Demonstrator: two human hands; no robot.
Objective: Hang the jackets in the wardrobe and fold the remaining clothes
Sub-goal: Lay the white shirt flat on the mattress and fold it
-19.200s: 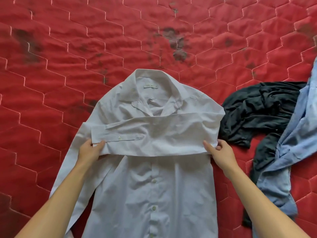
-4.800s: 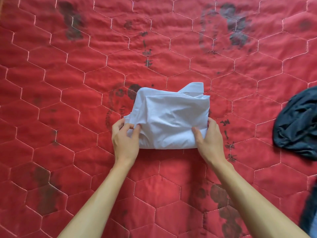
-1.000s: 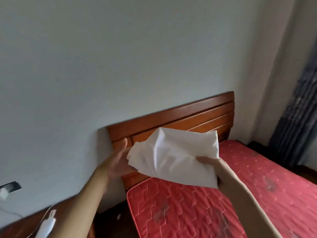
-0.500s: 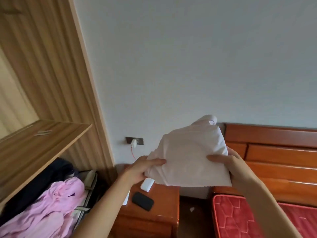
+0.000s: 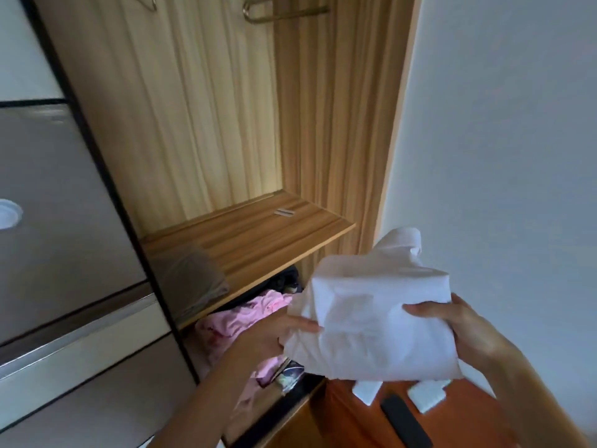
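Wardrobe shelf (image 5: 252, 240) had swung into full view since a moment earlier, the headboard gone from sight. Right of it, the left hand (image 5: 271, 337) pinched one edge of the folded white shirt (image 5: 371, 318), held aloft, and the right hand (image 5: 458, 328) gripped the other.

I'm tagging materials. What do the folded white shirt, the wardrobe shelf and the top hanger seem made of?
Shirt: thin woven cloth, perhaps cotton, matte; it creases softly. Shelf: wood or wood-look laminate, low sheen; striped light-brown grain. Hanger: probably metal; a thin bent rod with a brassy glint, though blurred.
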